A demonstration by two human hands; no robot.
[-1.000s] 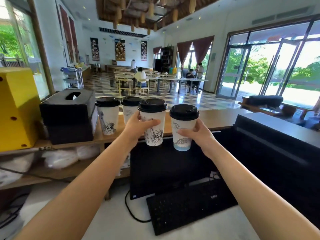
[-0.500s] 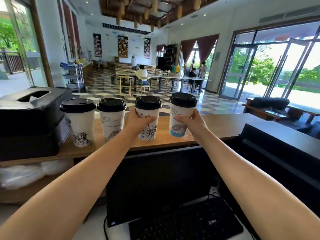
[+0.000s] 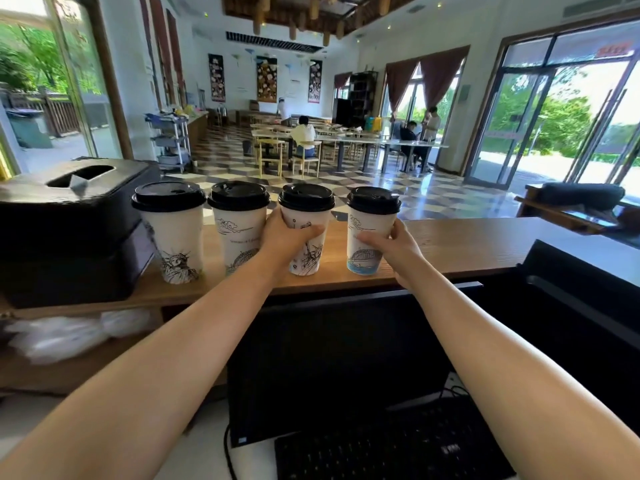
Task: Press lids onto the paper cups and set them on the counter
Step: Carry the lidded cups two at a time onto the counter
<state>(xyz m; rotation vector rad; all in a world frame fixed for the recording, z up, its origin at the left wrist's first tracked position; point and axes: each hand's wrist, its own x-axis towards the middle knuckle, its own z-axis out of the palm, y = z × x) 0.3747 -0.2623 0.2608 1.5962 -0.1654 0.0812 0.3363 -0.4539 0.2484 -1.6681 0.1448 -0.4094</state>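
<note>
Four paper cups with black lids stand in a row on the wooden counter [image 3: 467, 247], just right of a black box [image 3: 69, 230]. The left hand [image 3: 287, 239] wraps its fingers around the third cup [image 3: 306, 233] from the left. The right hand [image 3: 394, 245] grips the fourth cup [image 3: 367, 233] at the right end. The first cup [image 3: 173, 233] and second cup [image 3: 239, 233] stand free. A keyboard [image 3: 388, 452] lies near, below the counter.

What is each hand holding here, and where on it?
Left hand grips third cup mid-wall; right hand grips fourth cup mid-wall.
</note>
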